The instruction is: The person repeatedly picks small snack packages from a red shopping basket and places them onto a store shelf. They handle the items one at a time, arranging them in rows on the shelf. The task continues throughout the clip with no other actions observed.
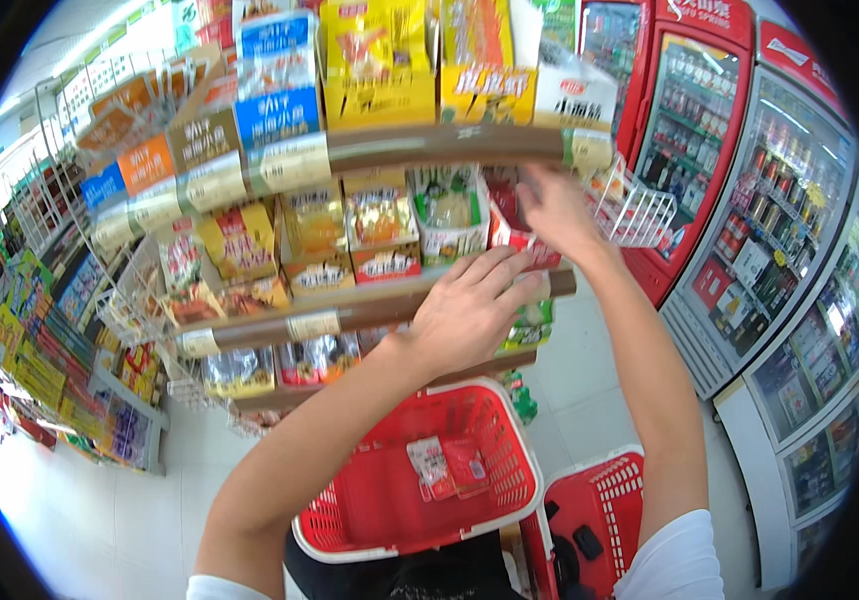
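My right hand (558, 211) reaches into a red display box (503, 199) at the right end of the middle shelf. Its fingertips are blurred, so whether they pinch a packet is unclear. Fingers slightly apart, my left hand (474, 304) lies palm down over the shelf edge and the lower front of that box. No object shows in it. Below, a red shopping basket (369, 480) with a white rim holds a white-and-red packet (431, 466) and a red packet (467, 463). Left of the red box stands a green-and-white box (450, 210) of snack packets.
A brown upper shelf edge (444, 146) with price tags runs just above my right hand. A white wire basket (636, 206) juts out right of the shelves. Another red basket (609, 517) sits on the floor with dark items inside. Drinks fridges (767, 202) line the right side.
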A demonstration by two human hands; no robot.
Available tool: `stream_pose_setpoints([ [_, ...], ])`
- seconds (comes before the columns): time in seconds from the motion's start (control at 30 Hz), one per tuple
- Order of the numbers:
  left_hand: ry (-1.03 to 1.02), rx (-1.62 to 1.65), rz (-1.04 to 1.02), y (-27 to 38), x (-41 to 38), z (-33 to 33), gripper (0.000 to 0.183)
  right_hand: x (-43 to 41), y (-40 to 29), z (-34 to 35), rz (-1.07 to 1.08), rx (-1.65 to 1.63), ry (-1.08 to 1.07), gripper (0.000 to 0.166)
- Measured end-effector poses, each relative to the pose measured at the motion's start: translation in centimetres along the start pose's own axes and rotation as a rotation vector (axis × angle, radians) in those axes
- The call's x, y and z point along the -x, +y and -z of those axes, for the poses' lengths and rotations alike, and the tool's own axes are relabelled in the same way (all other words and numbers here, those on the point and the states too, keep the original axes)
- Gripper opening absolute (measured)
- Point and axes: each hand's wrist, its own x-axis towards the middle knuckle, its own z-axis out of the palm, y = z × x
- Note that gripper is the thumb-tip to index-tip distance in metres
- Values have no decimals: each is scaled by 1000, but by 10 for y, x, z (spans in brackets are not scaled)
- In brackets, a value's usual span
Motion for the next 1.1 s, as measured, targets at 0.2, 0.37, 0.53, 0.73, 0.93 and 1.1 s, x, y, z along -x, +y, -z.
stream_pose_setpoints([
  [0.2, -286, 361, 367, 32, 157, -22, 33, 163, -65, -7, 58, -618, -310, 16],
  [0.37, -792, 456, 888, 43, 310, -119, 41, 262, -90, -109, -107, -273, -1247, 24],
  [0.53, -773, 821, 1390, 66, 367, -184, 46, 315, -70, -183, -251, 48, -1476, 44],
  [0.73, -633, 956, 1355, 89, 351, -237, 35, 337, -71, -187, -369, 142, -1490, 59],
  [0.93, -565, 1041, 1402, 104, 340, -245, 41, 360, -58, -193, -316, 148, -1445, 45],
  [1.1, -465, 1154, 1508, 96, 331, -221, 44, 321, -59, -158, -212, 154, -1301, 32],
])
